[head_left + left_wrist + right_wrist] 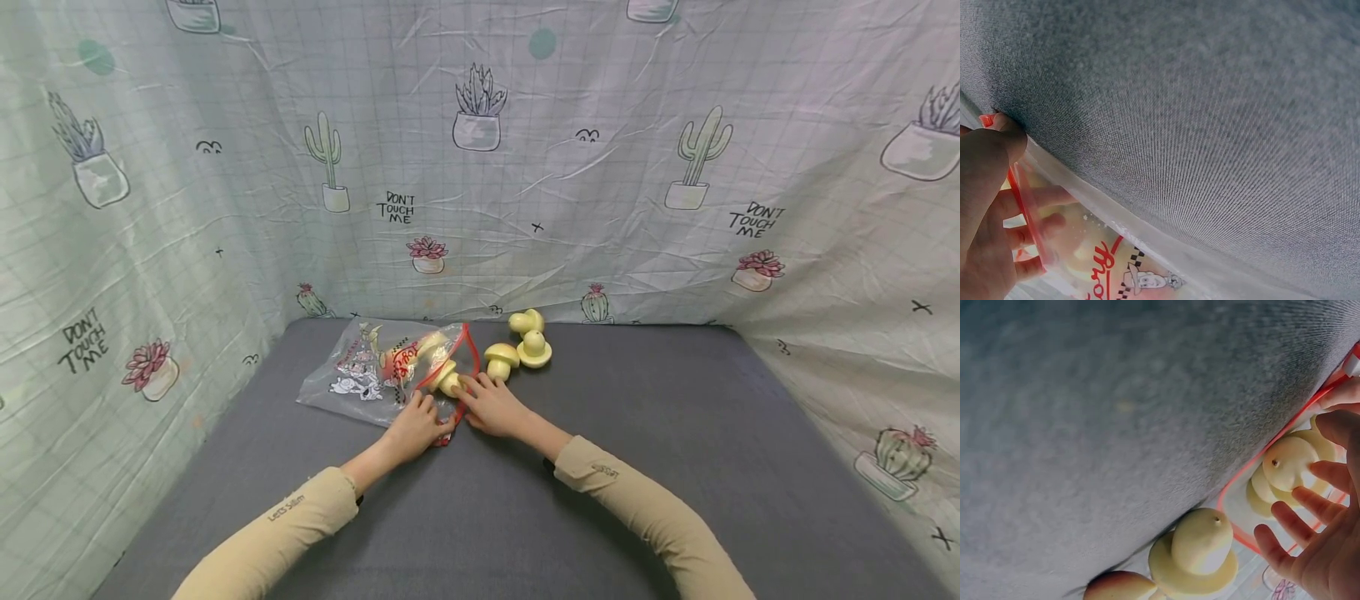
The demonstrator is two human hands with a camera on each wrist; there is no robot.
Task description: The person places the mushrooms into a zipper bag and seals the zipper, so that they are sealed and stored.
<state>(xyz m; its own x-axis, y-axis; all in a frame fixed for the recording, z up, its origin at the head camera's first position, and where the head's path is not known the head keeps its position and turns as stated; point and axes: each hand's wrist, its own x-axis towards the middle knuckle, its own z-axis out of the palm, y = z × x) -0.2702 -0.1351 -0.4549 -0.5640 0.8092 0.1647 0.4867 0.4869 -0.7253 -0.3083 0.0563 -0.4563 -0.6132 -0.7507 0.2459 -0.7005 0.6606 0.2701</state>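
Note:
A clear zip bag (318, 387) with a red zip edge and red lettering lies on the grey table, its mouth toward the right. My left hand (415, 429) grips the near corner of its mouth, thumb on the red zip edge (1016, 187) and other fingers behind the plastic. Just inside the parted mouth is a pale yellow toy mushroom (1289, 464). Fingertips of my right hand (495, 406) touch that mushroom, with the fingers spread and fairly straight. More yellow shapes show blurrily through the plastic deeper in the bag.
Right of the bag mouth, one yellow toy mushroom (501, 357) stands upright on the table. Behind it are another mushroom (534, 348) with its stem up and a third (517, 323) on its side. A cactus-print curtain (540, 250) hangs along the back and sides.

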